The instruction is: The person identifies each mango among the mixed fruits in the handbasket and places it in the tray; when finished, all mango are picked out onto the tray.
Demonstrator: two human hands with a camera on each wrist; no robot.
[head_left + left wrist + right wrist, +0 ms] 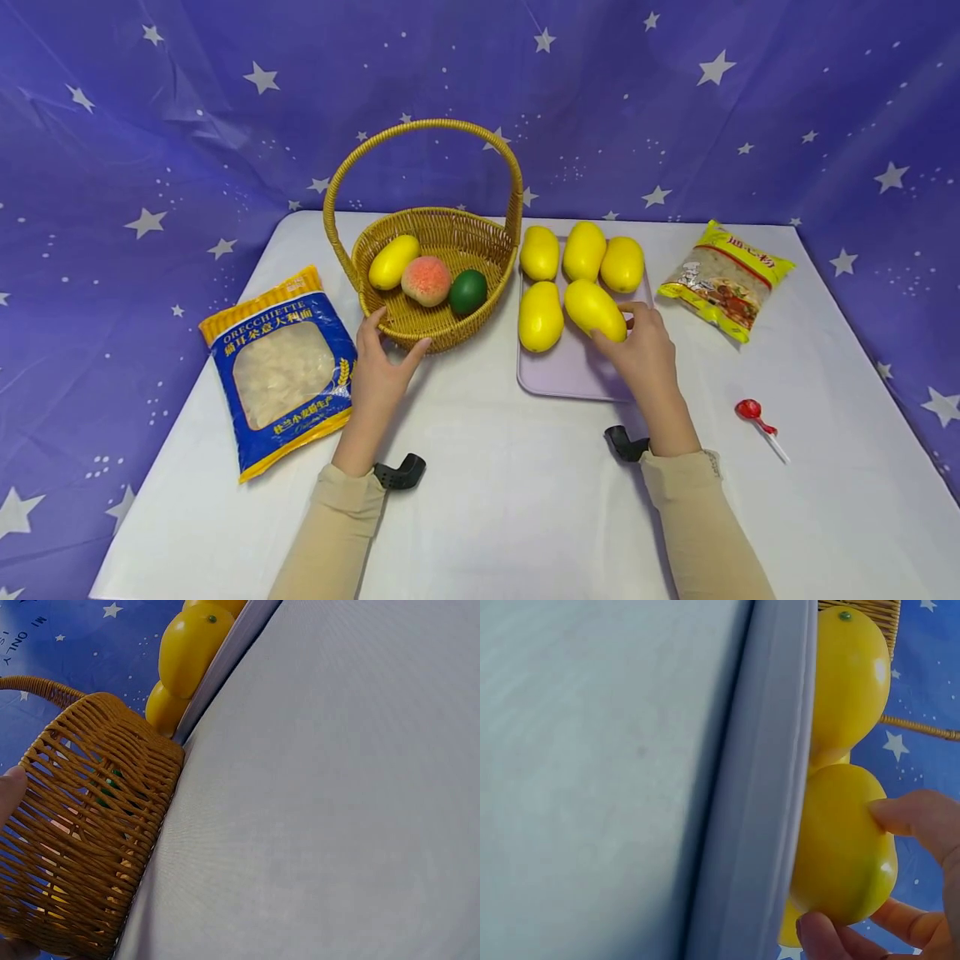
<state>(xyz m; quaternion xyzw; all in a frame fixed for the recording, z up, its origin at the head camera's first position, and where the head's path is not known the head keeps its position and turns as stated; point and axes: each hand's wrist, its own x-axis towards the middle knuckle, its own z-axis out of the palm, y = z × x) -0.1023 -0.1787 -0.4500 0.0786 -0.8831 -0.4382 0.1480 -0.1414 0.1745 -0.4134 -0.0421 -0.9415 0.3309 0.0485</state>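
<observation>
A wicker basket (480, 242) with a tall hoop handle holds a yellow mango (393, 262), a peach (427, 281) and a dark green egg-shaped fruit (468, 292). My left hand (381, 375) holds the basket's front side, thumb and fingers spread along the rim. In the left wrist view, fingertips (10, 793) lie against the woven wall. Over the front of a lilac tray (562, 383), my right hand (647, 354) pinches a yellow mango (595, 310) between thumb and fingers. The right wrist view shows that mango (844, 844) above the tray's edge. Several more mangoes (541, 317) lie on the tray.
At the left lies a blue and yellow bag of orecchiette pasta (285, 375). A yellow and clear food packet (726, 279) sits at the back right, with a red lollipop (750, 410) nearer the front. A purple starry cloth (465, 67) hangs behind the white table (495, 500).
</observation>
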